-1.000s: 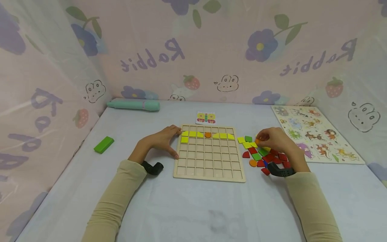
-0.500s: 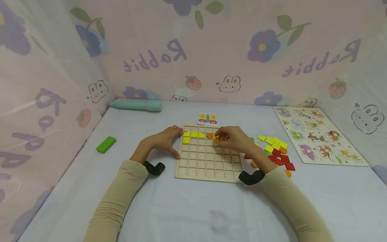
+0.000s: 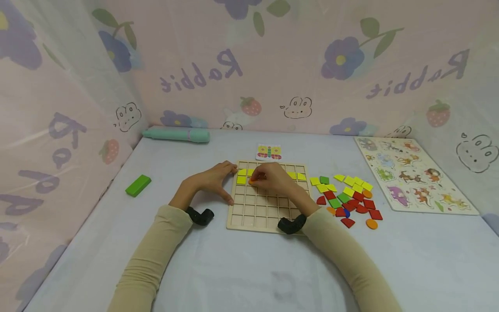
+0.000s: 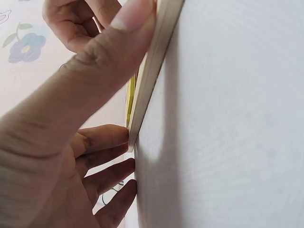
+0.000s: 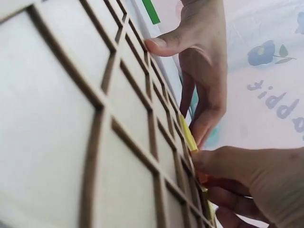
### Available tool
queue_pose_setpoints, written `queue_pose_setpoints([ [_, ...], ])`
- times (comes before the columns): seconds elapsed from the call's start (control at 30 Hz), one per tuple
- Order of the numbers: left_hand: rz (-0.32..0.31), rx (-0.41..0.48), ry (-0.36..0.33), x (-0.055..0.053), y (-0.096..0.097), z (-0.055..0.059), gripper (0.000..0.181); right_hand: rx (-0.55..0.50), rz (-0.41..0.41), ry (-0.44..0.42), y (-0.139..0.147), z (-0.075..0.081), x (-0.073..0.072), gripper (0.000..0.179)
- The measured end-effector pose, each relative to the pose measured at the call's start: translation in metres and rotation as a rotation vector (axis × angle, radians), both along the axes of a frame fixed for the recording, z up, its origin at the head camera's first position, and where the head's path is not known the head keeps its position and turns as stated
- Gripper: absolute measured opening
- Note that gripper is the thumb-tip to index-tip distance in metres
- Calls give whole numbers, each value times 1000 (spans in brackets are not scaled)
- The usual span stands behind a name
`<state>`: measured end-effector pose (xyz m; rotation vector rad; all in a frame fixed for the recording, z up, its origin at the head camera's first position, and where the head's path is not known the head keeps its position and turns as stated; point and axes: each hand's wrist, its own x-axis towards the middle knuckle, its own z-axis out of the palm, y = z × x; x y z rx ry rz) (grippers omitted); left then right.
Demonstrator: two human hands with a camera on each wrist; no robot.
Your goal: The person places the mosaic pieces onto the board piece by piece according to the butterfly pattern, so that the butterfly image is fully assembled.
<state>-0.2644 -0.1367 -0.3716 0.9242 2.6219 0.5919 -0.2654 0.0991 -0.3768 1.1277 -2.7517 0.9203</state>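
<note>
My left hand (image 3: 210,181) rests against the left edge of a wooden grid board (image 3: 249,212), thumb and fingers spread along that edge. In the left wrist view the thumb touches the board's side and the fingertips meet its far corner. My right hand (image 3: 274,178) pinches an orange disc (image 3: 251,181) between thumb and fingers over the board's second row, just right of a yellow square (image 3: 241,180). Yellow pieces (image 3: 301,176) lie in the row above, its middle part hidden behind the right hand. In the right wrist view, the right fingertips are close at the board's grid.
Right of the board lie loose red, yellow, green, orange and blue pieces (image 3: 348,191). A butterfly pattern card (image 3: 269,152) is behind it. An animal puzzle board (image 3: 413,173) lies farther right. At left are a green block (image 3: 138,185) and a teal tube-shaped object (image 3: 177,134).
My right hand picked an orange disc from the loose pieces and carried it left across the board to the second row. The left hand has stayed at the board's edge.
</note>
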Motion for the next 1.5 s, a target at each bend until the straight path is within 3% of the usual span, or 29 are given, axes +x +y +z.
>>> queue_pose_setpoints([
  [0.47, -22, 7, 11, 0, 0, 1, 94, -25, 44, 25, 1, -4, -1, 6],
  [0.67, -7, -5, 14, 1, 0, 2, 96, 48, 129, 17, 12, 3, 2, 14],
  [0.77, -2, -7, 14, 1, 1, 2, 97, 89, 131, 22, 25, 5, 4, 17],
  [1.23, -1, -8, 6, 2, 0, 3, 99, 42, -118, -2, 116, 25, 16, 23],
  [1.5, -6, 1, 9, 3, 1, 4, 96, 74, -228, -46, 144, 20, 15, 28],
])
